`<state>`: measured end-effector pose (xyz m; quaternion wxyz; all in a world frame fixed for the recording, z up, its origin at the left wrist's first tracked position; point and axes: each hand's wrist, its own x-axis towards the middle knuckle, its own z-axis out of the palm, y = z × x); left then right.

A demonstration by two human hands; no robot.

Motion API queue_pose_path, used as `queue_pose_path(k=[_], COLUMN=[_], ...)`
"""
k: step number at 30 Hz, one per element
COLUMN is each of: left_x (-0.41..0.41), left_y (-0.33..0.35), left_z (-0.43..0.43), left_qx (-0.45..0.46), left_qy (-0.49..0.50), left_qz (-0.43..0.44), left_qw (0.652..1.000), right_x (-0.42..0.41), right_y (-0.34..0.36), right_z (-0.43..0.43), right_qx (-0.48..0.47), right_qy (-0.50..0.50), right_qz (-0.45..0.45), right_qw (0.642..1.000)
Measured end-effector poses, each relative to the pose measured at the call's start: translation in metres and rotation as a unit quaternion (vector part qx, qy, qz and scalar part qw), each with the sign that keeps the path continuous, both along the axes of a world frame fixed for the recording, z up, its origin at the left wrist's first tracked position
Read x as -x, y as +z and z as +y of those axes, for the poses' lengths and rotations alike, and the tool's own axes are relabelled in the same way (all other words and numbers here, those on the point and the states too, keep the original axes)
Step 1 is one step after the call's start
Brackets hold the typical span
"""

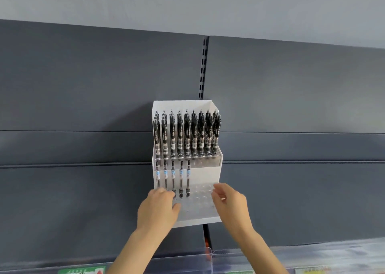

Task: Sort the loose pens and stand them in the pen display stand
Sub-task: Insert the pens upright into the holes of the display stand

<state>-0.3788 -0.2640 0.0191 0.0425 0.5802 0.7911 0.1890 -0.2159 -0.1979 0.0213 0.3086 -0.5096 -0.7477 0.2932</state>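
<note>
The pen display stand (208,175) sits straight ahead of me and above my hands, backed against the grey shelf panel (83,86). Both hands reach up and away to meet it. Its upper row of pens (187,134) looks full from left to right, each pen upright with its long axis running vertically. The lower row of pens (180,180) has only five, all on the left half, and they stand the same way. The empty holes (203,194) lie to the right of them, so that is the direction the filling has to go, and I judge my right hand to be the nearer one for it. My left hand (159,208) is at the near-left corner of the lower tier. Its fingers curl over the bases of the two leftmost pens and the thumb lies on the perforated tray — I cannot tell whether it pinches a pen or only rests there. My right hand (229,202) is at the right edge of the tier, beside the empty holes, with its fingers loosely bent and spread and nothing in them. I can see no loose pen anywhere — neither in my hands nor on the shelf.
</note>
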Motion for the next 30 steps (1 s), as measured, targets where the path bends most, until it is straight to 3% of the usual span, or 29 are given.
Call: queue_pose_path(k=[6, 11, 21, 30], left_x=[-0.087, -0.174, -0.369, -0.51], left_y=[0.017, 0.004, 0.0, -0.004], left_z=[0.031, 0.056, 0.121, 0.19], left_qx=[-0.033, -0.011, 0.044, 0.064], left_qy=[-0.079, -0.105, -0.168, -0.266], left_qz=[0.006, 0.004, -0.01, -0.018], left_qw=[0.996, 0.994, 0.985, 0.962], right_x=[-0.085, -0.185, -0.393, -0.527], right_y=[-0.004, -0.011, -0.006, -0.005], right_z=[0.016, 0.024, 0.051, 0.081], right_qx=[-0.079, -0.052, 0.007, 0.03], right_qy=[-0.036, -0.06, -0.122, -0.216], right_qz=[-0.133, -0.188, -0.181, -0.149], right_qw=[0.987, 0.979, 0.976, 0.965])
